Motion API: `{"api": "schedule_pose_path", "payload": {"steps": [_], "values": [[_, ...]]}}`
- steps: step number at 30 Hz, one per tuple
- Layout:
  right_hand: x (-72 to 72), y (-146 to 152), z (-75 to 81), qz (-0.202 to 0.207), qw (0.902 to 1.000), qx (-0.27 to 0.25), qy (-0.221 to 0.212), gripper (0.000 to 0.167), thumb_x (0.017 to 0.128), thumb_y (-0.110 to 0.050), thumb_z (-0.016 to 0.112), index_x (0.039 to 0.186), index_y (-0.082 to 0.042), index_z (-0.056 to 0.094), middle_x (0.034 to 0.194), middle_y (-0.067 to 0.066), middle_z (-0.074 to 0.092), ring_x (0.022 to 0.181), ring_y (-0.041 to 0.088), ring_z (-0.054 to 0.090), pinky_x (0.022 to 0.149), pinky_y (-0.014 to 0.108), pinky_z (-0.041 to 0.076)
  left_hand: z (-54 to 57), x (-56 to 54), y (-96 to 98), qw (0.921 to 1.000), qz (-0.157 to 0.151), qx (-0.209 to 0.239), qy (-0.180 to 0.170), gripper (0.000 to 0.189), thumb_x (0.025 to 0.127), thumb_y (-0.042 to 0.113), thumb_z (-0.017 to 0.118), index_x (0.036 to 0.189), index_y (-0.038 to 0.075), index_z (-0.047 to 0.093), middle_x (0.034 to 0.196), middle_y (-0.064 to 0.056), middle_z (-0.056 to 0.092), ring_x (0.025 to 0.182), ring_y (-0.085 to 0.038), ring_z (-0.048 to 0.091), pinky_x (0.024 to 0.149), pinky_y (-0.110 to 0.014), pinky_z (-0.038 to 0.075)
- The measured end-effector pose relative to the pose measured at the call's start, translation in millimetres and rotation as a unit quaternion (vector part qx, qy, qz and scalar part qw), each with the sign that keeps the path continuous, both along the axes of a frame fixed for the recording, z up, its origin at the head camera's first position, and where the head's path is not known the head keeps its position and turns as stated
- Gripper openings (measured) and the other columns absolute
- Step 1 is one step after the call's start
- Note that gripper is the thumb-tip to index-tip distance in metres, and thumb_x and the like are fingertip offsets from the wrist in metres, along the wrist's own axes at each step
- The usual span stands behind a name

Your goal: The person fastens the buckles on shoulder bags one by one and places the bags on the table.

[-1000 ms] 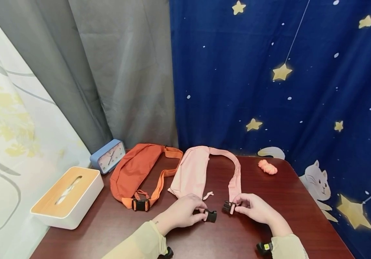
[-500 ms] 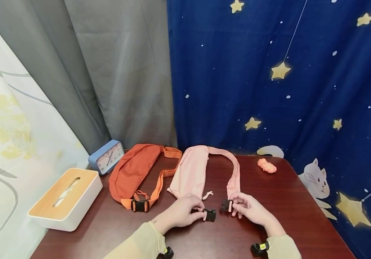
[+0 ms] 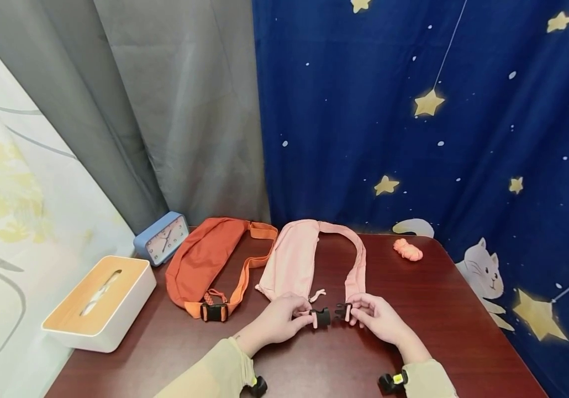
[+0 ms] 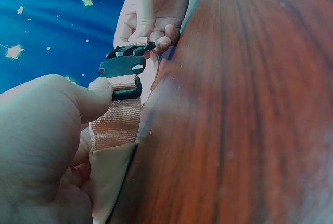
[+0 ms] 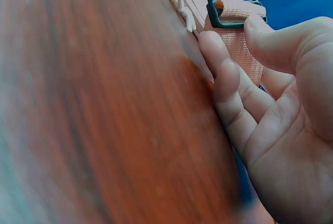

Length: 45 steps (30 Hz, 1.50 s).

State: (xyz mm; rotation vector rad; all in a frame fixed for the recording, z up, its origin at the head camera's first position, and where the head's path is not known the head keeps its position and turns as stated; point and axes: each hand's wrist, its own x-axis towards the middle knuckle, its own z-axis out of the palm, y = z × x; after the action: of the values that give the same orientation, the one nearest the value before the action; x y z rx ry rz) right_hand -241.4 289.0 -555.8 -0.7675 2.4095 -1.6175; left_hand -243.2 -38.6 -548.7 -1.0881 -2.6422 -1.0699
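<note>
A pink waist bag [image 3: 291,260] lies on the table, its pink strap [image 3: 356,254] curving round to the right. My left hand [image 3: 282,319] pinches the black socket half of its buckle [image 3: 321,317], thumb on the webbing loop, as the left wrist view shows. Opposite, my right hand [image 3: 376,318] pinches the strap at the pronged buckle half [image 3: 342,311]. In the head view the prongs point at the socket across a small gap. The right wrist view shows the prong half [image 5: 229,5] with my thumb against its webbing; the prong tips are cut off there.
An orange-red waist bag [image 3: 207,260] with a fastened black buckle [image 3: 214,312] lies left of the pink one. Farther left are a blue clock [image 3: 162,237] and a tissue box [image 3: 100,304] with a wooden lid. A coral yarn skein [image 3: 407,250] lies at the back right.
My right hand has moved left with the pronged half, narrowing the gap to the socket. The left hand has risen slightly in the view, which has itself shifted a little.
</note>
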Motion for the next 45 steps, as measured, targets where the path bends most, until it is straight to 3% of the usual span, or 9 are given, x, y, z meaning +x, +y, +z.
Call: {"api": "schedule_pose_path", "payload": {"steps": [12, 21, 34, 45], "values": [[2.7, -16, 3.4, -0.024, 0.9995, 0.018, -0.007, 0.021, 0.109, -0.007, 0.067, 0.126, 0.005, 0.068, 0.09, 0.021, 0.077, 0.07, 0.012, 0.072, 0.054, 0.029, 0.056, -1.7, -0.8, -0.7, 0.9999, 0.009, 0.008, -0.012, 0.009, 0.103, 0.032, 0.078, 0.098, 0.024, 0.076, 0.09, 0.011, 0.067, 0.096, -0.003, 0.058, 0.09, -0.024, 0.05], [1.6, -20, 0.8, -0.008, 0.9996, 0.025, 0.011, 0.021, 0.107, -0.005, 0.069, 0.126, 0.005, 0.07, 0.094, 0.022, 0.077, 0.075, 0.011, 0.075, 0.065, 0.027, 0.06, -0.4, -0.6, 0.9, 0.9998, 0.014, 0.01, -0.014, 0.01, 0.103, 0.031, 0.079, 0.096, 0.025, 0.075, 0.088, 0.011, 0.066, 0.097, -0.004, 0.058, 0.089, -0.024, 0.049], [5.6, -23, 2.7, -0.007, 0.9991, 0.03, 0.03, 0.02, 0.106, -0.004, 0.07, 0.125, 0.002, 0.073, 0.092, 0.02, 0.077, 0.074, 0.011, 0.073, 0.066, 0.025, 0.059, -2.5, 0.4, 2.0, 0.9999, 0.011, 0.007, 0.001, 0.011, 0.102, 0.029, 0.08, 0.096, 0.022, 0.075, 0.089, 0.009, 0.067, 0.097, -0.007, 0.06, 0.087, -0.024, 0.05], [7.5, -27, -0.7, -0.022, 0.9983, 0.042, 0.034, 0.018, 0.102, -0.003, 0.074, 0.12, -0.002, 0.077, 0.092, 0.014, 0.081, 0.074, 0.003, 0.071, 0.065, 0.025, 0.06, -3.2, 1.0, 3.6, 0.9999, 0.011, 0.004, -0.005, 0.009, 0.1, 0.026, 0.082, 0.095, 0.022, 0.076, 0.087, 0.01, 0.067, 0.099, -0.009, 0.059, 0.086, -0.024, 0.048]]}}
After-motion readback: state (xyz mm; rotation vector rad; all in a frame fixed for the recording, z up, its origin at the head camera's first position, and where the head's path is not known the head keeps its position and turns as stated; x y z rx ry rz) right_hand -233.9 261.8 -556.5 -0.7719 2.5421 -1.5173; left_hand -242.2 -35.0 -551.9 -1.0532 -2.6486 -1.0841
